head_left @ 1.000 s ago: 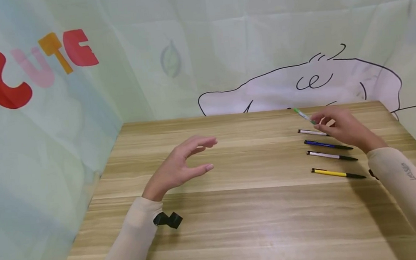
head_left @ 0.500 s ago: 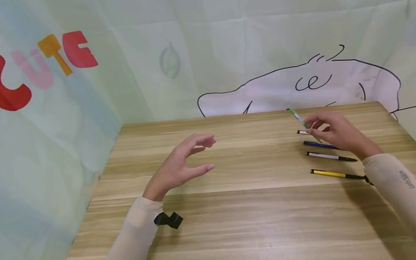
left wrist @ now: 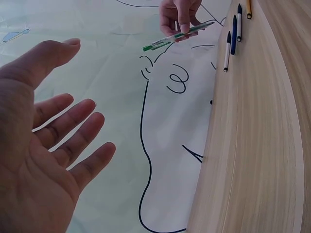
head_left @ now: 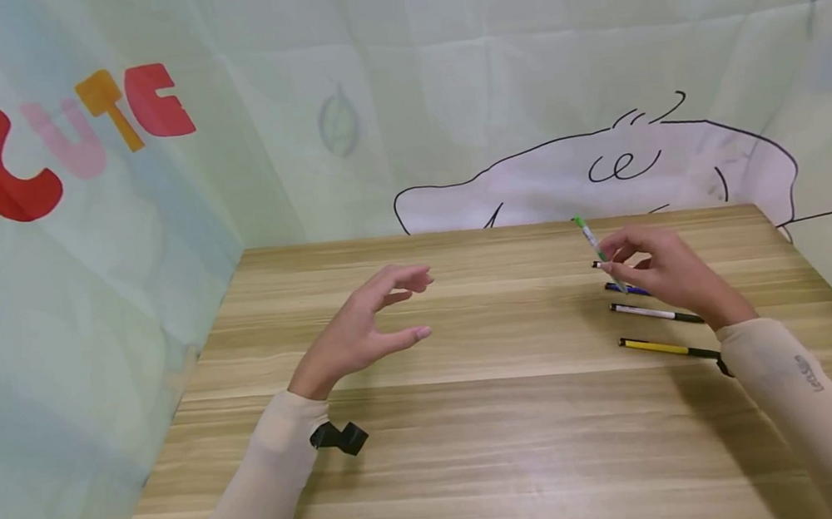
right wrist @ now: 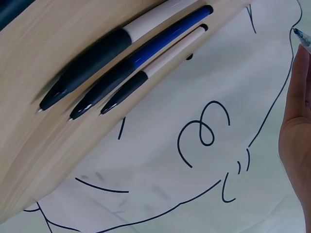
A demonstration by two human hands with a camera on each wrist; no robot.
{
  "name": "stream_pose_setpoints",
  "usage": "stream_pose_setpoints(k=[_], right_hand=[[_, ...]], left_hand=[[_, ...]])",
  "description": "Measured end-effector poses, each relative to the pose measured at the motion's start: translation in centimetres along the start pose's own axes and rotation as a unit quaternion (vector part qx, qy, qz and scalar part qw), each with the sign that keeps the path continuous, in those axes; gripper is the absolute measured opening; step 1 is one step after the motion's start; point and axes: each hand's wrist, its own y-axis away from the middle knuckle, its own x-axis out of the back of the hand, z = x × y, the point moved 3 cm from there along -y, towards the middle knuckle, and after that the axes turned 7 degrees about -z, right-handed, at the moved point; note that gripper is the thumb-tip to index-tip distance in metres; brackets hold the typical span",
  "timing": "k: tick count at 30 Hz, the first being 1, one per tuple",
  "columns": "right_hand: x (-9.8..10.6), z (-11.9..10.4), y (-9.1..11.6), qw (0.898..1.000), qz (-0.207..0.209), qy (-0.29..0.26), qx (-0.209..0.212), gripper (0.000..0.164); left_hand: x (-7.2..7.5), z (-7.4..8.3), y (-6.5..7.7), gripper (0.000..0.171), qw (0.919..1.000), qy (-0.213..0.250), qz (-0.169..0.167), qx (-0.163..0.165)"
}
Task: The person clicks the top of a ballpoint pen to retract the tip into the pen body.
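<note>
My right hand (head_left: 661,269) pinches a slim pen with a green end and clear barrel (head_left: 587,235) between thumb and fingers. The pen is held tilted above the table; in the left wrist view its green end (left wrist: 147,48) points left. Below that hand lie a blue pen (head_left: 631,289), a white pen with a black grip (head_left: 647,312) and a yellow pen (head_left: 653,345). Another white pen (head_left: 596,265) is mostly hidden behind the fingers. My left hand (head_left: 362,323) hovers over the middle of the table, fingers loosely bent and apart, holding nothing.
The wood-grain table (head_left: 480,454) meets a printed cloth backdrop (head_left: 433,124) along its far edge. More cloth, with coloured letters (head_left: 116,109), hangs along the left side. A black strap mount (head_left: 339,438) sits on my left wrist.
My right hand has moved left and slightly toward me, with the green pen swung steeper in its fingers. It now covers more of the blue and far white pens. My left hand stays almost still.
</note>
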Motion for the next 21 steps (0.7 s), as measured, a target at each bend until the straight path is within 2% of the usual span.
stream_pose_setpoints(k=[10, 21], right_hand=[[-0.6, -1.9, 0.4, 0.999, 0.011, -0.026, 0.029, 0.020], [-1.0, -4.0, 0.8, 0.998, 0.034, -0.053, 0.008, 0.019]], left_hand=[[-0.1, -0.1, -0.1, 0.069, 0.9999, 0.004, 0.002, -0.010], [-0.2, 0.0, -0.5, 0.071, 0.9998, -0.002, 0.002, -0.019]])
